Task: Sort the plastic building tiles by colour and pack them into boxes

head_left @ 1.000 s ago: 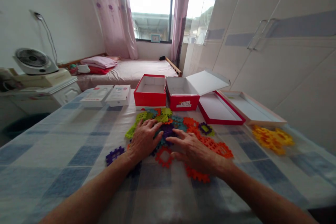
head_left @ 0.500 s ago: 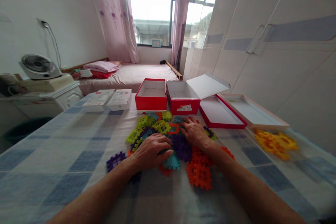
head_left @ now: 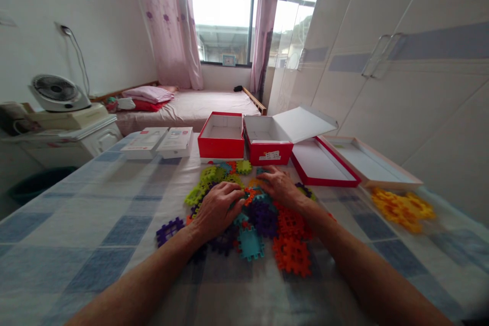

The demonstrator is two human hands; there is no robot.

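Note:
A heap of colourful plastic interlocking pieces lies on the cloth in front of me. My left hand (head_left: pixel 219 209) rests over the heap's left part, thumb and fingers apart, fingertips beside a small orange piece (head_left: pixel 250 195). Reaching over the back right of the heap, my right hand (head_left: pixel 281 187) has its fingers stretched out on the pieces; what lies beneath them is hidden. Lime-green pieces (head_left: pixel 208 175) are at the back left. Between my forearms sit a purple piece (head_left: pixel 263 218), a light-blue piece (head_left: pixel 251 243) and orange-red pieces (head_left: pixel 292 254). Another purple piece (head_left: pixel 169 231) lies left of my left wrist.
Behind the heap stand an open red box (head_left: pixel 220 148) and a second red box (head_left: pixel 269 155) with its lid raised. A red-rimmed tray (head_left: pixel 324 160) and a pale lid (head_left: pixel 376 163) lie right, near yellow pieces (head_left: pixel 401 209). Two white boxes (head_left: pixel 145 145) are at the left.
My left hand has moved away from me and slightly left, uncovering the light-blue piece. My right hand has shifted slightly left. The orange piece between them now sits tilted.

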